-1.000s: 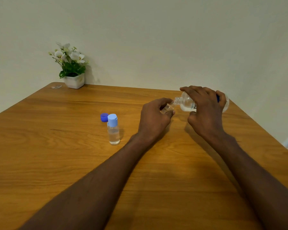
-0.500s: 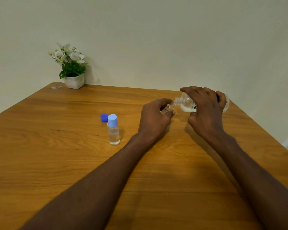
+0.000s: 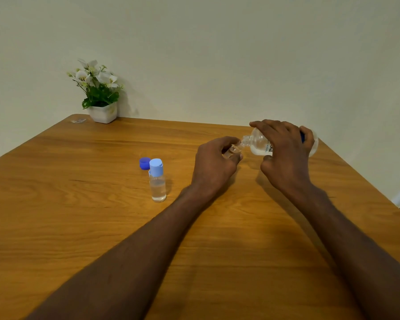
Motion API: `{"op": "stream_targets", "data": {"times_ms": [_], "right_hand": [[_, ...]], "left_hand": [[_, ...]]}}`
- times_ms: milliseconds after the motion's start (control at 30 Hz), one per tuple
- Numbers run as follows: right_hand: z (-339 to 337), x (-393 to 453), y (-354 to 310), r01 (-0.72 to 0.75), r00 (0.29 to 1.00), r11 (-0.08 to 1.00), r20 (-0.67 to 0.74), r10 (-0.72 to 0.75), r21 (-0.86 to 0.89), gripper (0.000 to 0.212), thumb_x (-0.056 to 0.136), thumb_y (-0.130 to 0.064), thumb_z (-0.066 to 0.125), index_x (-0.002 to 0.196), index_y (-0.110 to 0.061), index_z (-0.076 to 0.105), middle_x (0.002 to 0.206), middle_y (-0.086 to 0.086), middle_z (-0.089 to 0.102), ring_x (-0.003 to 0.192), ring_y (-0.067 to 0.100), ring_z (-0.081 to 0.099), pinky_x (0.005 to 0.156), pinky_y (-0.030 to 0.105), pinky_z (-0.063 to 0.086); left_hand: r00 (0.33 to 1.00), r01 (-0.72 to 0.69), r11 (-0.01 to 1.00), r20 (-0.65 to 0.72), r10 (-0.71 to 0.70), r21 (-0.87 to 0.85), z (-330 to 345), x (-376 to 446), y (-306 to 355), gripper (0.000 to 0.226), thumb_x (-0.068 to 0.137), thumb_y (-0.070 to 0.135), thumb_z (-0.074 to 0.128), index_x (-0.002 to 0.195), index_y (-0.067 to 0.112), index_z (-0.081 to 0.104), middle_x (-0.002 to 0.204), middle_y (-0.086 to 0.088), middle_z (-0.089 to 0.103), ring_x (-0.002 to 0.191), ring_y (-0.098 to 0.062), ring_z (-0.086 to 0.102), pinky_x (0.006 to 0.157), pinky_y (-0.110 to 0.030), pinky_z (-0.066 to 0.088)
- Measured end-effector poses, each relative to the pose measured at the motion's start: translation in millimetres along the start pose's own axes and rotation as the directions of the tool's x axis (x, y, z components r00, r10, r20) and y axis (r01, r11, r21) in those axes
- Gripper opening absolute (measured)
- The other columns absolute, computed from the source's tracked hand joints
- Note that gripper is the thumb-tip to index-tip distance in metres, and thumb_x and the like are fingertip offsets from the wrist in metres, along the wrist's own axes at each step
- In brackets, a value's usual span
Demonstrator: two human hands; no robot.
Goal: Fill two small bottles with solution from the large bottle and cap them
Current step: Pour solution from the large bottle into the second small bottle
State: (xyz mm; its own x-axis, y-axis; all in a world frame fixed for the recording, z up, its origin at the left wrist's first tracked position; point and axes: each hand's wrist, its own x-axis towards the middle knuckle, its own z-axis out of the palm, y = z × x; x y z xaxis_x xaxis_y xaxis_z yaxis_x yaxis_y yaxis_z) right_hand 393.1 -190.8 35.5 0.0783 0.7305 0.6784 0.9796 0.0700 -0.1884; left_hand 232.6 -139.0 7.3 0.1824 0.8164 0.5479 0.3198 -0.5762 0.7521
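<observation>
The right hand (image 3: 286, 155) has its grip wrapped around the large bottle (image 3: 260, 144), tipped on its side above the bench (image 3: 79, 227). Its mouth meets the top of a small open bottle (image 3: 232, 150), which the left hand (image 3: 214, 165) pinches. The two openings are tiny, so a small wobble could send solution onto the bench or over the fingers. Tipping too far could make the small bottle overflow. The other small bottle (image 3: 157, 183) stands capped and filled, near a dark blue cap (image 3: 144, 163).
</observation>
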Motion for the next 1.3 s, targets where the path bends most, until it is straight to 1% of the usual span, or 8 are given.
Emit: {"op": "stream_targets", "data": {"times_ms": [233, 367, 533, 700, 867, 1000, 1133, 1300], "right_hand": [[-0.5, 0.5, 0.8, 0.0, 1.0, 1.0, 0.002, 0.0, -0.002, 0.093, 0.064, 0.004, 0.076, 0.145, -0.034, 0.054, 0.145, -0.006, 0.058, 0.138, 0.025, 0.045, 0.116, 0.055, 0.022], [-0.5, 0.6, 0.0, 0.0, 1.0, 1.0, -0.002, 0.0, 0.0, 0.093, 0.063, 0.005, 0.075, 0.145, -0.034, 0.054, 0.144, -0.006, 0.058, 0.138, 0.025, 0.045, 0.116, 0.055, 0.022], [-0.7, 0.7, 0.7, -0.004, 1.0, 1.0, 0.003, 0.004, 0.007, 0.092, 0.064, 0.005, 0.075, 0.145, -0.033, 0.054, 0.145, -0.006, 0.058, 0.138, 0.025, 0.045, 0.116, 0.055, 0.021], [0.0, 0.6, 1.1, 0.001, 1.0, 1.0, -0.012, -0.001, 0.0, 0.093, 0.063, 0.006, 0.074, 0.145, -0.034, 0.054, 0.144, -0.007, 0.058, 0.137, 0.025, 0.046, 0.116, 0.054, 0.021], [-0.1, 0.6, 0.4, -0.003, 1.0, 1.0, -0.008, 0.003, 0.009, 0.093, 0.064, 0.006, 0.075, 0.145, -0.034, 0.054, 0.144, -0.006, 0.058, 0.138, 0.025, 0.045, 0.116, 0.054, 0.02], [-0.7, 1.1, 0.1, -0.009, 1.0, 1.0, 0.004, 0.009, 0.002, 0.094, 0.064, 0.005, 0.075, 0.147, -0.034, 0.053, 0.146, -0.005, 0.057, 0.139, 0.025, 0.044, 0.117, 0.055, 0.019], [-0.8, 1.0, 0.4, -0.007, 1.0, 1.0, 0.008, 0.007, 0.0, 0.094, 0.064, 0.004, 0.076, 0.147, -0.034, 0.053, 0.146, -0.005, 0.057, 0.138, 0.025, 0.044, 0.118, 0.055, 0.02], [-1.5, 0.1, -0.3, -0.005, 1.0, 1.0, 0.007, 0.005, 0.004, 0.094, 0.065, 0.004, 0.075, 0.147, -0.034, 0.053, 0.146, -0.006, 0.057, 0.139, 0.025, 0.044, 0.117, 0.054, 0.019]], "left_hand": [[1.0, -0.005, 1.0, -0.001, 0.005, 0.01, -0.6, 0.0, 1.0, 0.041, 0.089, 0.022, 0.08, 0.129, 0.017, 0.072, 0.121, 0.004, 0.075, 0.103, 0.002, 0.064, 0.084, -0.002, 0.041], [1.0, -0.008, 1.0, -0.006, 0.008, 0.001, -0.6, 0.1, 1.3, 0.042, 0.089, 0.022, 0.08, 0.13, 0.016, 0.072, 0.123, 0.003, 0.075, 0.106, -0.002, 0.066, 0.089, -0.008, 0.046], [1.0, -0.013, 1.0, -0.006, 0.013, 0.005, -0.6, -0.2, 1.3, 0.041, 0.089, 0.022, 0.08, 0.129, 0.016, 0.072, 0.122, 0.004, 0.075, 0.105, 0.0, 0.065, 0.088, -0.005, 0.043], [1.0, -0.019, 1.0, -0.009, 0.019, 0.01, -0.4, 0.1, 1.1, 0.039, 0.089, 0.022, 0.079, 0.127, 0.017, 0.073, 0.12, 0.004, 0.076, 0.105, -0.002, 0.067, 0.09, -0.01, 0.047], [1.0, -0.015, 1.0, -0.011, 0.015, -0.006, -1.2, 0.1, 2.1, 0.04, 0.089, 0.021, 0.079, 0.127, 0.016, 0.073, 0.12, 0.003, 0.076, 0.105, -0.004, 0.068, 0.094, -0.019, 0.051], [1.0, -0.009, 1.0, -0.007, 0.009, -0.003, -1.2, -0.1, 1.7, 0.04, 0.089, 0.021, 0.079, 0.128, 0.016, 0.072, 0.121, 0.003, 0.076, 0.105, -0.002, 0.066, 0.091, -0.012, 0.047], [1.0, -0.012, 1.0, -0.005, 0.012, -0.009, -1.0, -0.1, 1.7, 0.04, 0.089, 0.022, 0.079, 0.129, 0.017, 0.072, 0.122, 0.003, 0.075, 0.106, -0.002, 0.067, 0.092, -0.015, 0.05], [1.0, -0.016, 1.0, -0.006, 0.016, 0.008, -0.7, -0.7, 1.3, 0.04, 0.09, 0.022, 0.079, 0.129, 0.017, 0.072, 0.121, 0.004, 0.075, 0.104, 0.0, 0.065, 0.086, -0.003, 0.042]]}}
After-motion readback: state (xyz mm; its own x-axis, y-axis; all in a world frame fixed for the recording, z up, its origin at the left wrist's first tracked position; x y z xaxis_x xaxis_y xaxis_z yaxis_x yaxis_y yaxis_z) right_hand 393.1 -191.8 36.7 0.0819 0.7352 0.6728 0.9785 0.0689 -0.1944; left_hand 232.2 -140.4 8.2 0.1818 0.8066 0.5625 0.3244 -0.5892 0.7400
